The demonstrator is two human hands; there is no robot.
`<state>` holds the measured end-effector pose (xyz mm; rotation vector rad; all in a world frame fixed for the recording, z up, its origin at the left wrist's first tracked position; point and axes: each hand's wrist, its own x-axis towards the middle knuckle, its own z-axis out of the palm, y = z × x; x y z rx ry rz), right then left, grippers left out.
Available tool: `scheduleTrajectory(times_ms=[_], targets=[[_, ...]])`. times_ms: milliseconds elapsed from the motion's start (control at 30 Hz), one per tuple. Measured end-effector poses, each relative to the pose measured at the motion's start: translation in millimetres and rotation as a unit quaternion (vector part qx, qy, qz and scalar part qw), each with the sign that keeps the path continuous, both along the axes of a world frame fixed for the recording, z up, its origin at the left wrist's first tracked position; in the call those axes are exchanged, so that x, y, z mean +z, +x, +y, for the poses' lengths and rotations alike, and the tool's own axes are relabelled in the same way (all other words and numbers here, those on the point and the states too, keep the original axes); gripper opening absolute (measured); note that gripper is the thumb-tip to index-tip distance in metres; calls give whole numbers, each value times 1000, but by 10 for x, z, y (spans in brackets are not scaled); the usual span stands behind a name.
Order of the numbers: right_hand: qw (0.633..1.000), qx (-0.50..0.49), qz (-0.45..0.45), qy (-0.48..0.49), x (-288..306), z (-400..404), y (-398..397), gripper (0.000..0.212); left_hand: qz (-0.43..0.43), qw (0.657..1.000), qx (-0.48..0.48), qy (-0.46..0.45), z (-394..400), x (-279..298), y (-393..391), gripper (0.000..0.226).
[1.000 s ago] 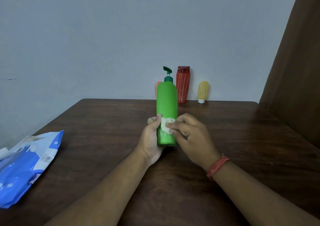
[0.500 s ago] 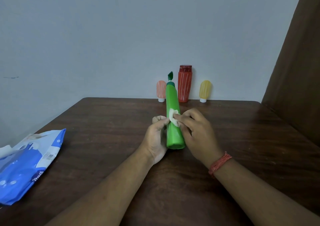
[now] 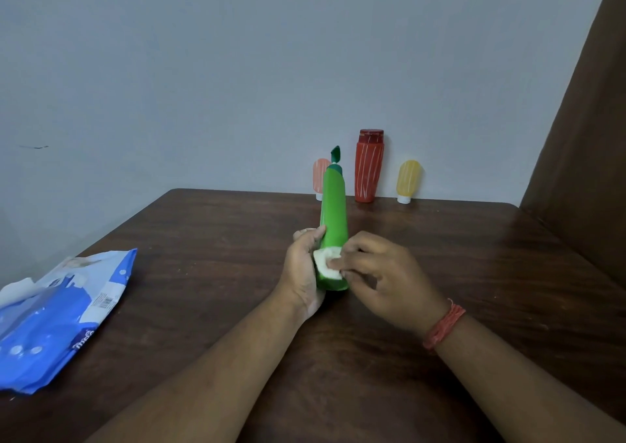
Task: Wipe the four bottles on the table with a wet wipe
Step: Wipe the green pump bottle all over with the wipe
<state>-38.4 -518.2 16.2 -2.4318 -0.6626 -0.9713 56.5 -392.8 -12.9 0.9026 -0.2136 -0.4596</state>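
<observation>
A plain grey wall backs the dark wooden desk (image 3: 203, 273). Mid-desk, the left hand (image 3: 303, 269) grips the green bottle (image 3: 334, 225) low, leaning away. The right hand (image 3: 379, 273) pinches the wet wipe (image 3: 326, 262) against its base. Best stroke upward while turning it; open room lies right, the other bottles well beyond.

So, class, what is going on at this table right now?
A person's left hand holds a green plastic pump bottle tilted above the dark wooden table, while the right hand pinches a white wet wipe against its lower end. A tall red bottle, a small pink bottle and a small yellow bottle stand by the wall.
</observation>
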Motion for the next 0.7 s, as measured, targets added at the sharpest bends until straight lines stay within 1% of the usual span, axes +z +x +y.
scheduleTrajectory(times_ms=[33,67,100,133,167,200,233,267,300,333,367,400,467,500,533,567,600,667,700], targets=[[1000,5,2,-11,-1,3,3,19,11,1000,-2,3,12,9,7,72],[1000,-6,-3,-10,-9,2,20,19,15,1000,-3,3,13,18,3,82],[999,-28,-13,5,-16,2,41,19,12,1000,-2,7,3,26,-14,83],[998,-52,-24,28,-20,2,65,19,-1,1000,4,9,-7,31,-29,71],[996,-69,-27,47,-24,-8,80,18,-7,1000,12,5,-21,31,-39,52],[996,-74,-22,54,-22,-19,75,18,-4,1000,18,1,-37,29,-43,39],[997,-64,-11,47,-19,-25,63,18,4,1000,25,2,-36,25,-34,39],[999,-43,6,30,-12,-25,39,18,12,1000,25,0,-22,26,-31,52],[1000,-19,21,6,-5,-15,18,19,20,1000,21,3,-4,34,-32,70],[999,-2,29,-18,-1,0,8,19,27,999,21,5,7,41,-23,81],[999,2,28,-35,-1,13,10,19,30,999,27,6,11,44,-25,79],[999,-7,20,-38,-10,22,25,20,22,999,36,14,8,32,-21,66],[999,-41,-3,-7,-33,40,59,20,-8,999,38,38,-31,26,-38,25],[998,-56,-8,12,-39,37,69,21,-19,998,33,46,-52,33,-64,12],[998,-62,-7,21,-34,28,70,21,-23,998,30,51,-60,36,-80,10],[998,-57,-2,18,-27,20,64,22,-22,998,30,51,-57,41,-86,11],[999,-40,7,4,-16,17,52,22,-14,998,28,46,-36,66,-98,18],[999,10,23,-25,6,30,20,21,12,999,21,22,4,77,-71,52],[999,26,28,-28,10,34,12,20,21,1000,14,12,25,78,-56,63]])
